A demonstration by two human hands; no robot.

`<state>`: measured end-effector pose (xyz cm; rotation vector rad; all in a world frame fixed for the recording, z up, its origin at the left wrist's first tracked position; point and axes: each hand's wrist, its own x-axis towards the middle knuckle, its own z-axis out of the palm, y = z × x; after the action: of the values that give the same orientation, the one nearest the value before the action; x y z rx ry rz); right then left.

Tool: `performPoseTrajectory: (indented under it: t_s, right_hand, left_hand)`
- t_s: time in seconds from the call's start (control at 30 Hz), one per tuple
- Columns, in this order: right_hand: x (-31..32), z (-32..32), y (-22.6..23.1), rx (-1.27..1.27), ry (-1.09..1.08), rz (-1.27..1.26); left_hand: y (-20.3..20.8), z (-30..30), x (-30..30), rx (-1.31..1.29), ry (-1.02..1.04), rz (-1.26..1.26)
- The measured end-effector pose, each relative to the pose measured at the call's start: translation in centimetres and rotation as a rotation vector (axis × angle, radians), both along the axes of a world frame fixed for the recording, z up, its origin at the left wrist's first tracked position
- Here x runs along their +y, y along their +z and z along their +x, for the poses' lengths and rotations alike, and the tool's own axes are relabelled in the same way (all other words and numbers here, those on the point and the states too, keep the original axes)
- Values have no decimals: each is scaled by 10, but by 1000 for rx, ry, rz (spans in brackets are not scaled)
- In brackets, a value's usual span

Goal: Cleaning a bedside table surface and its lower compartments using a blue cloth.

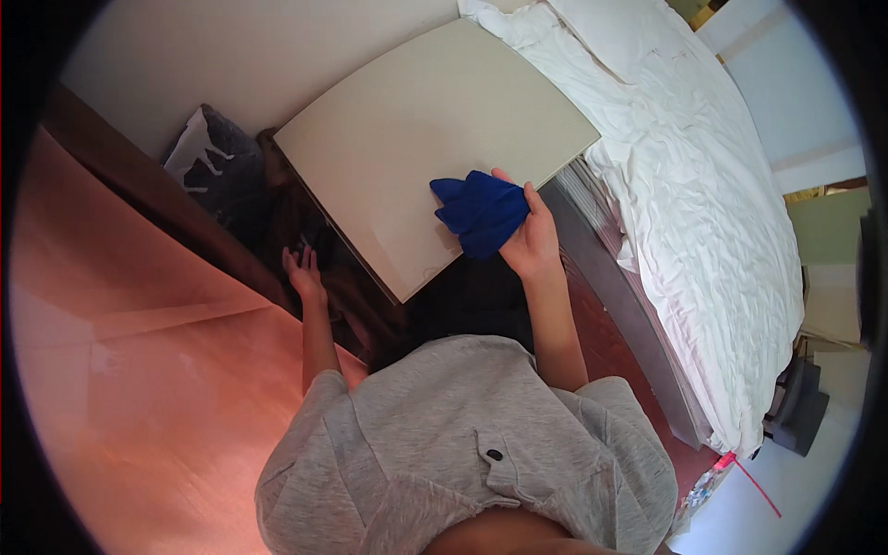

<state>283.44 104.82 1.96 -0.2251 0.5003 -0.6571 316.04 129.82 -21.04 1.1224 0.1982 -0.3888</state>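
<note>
A deep blue piece of fabric, gathered into several pointed, petal-like folds, is held in my right hand. It sits over the front right part of a cream tabletop, with my thumb along its right side. What kind of fabric item it is, I cannot make out. Lower and to the left, my left hand hangs beside the tabletop's left edge. Its fingers are apart and slightly bent, with nothing visible in them. Dark brown cloth lies in shadow close to that hand.
A bed with rumpled white bedding runs along the right, its grey side panel next to the reddish floor. A dark cushion-like item with a white animal figure rests by the wall. Orange cloth covers the left side.
</note>
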Motion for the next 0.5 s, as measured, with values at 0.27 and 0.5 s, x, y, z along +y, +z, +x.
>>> performPoseTrajectory:
  t_s: [0.27,0.5]
  right_hand:
    - [17,9,15,27,-31,-100]
    - [55,31,39,118,66,-318]
  left_hand:
    - [153,-66,-77,-739,-88,186]
    - [268,-144,-119,-1485,-1001,309]
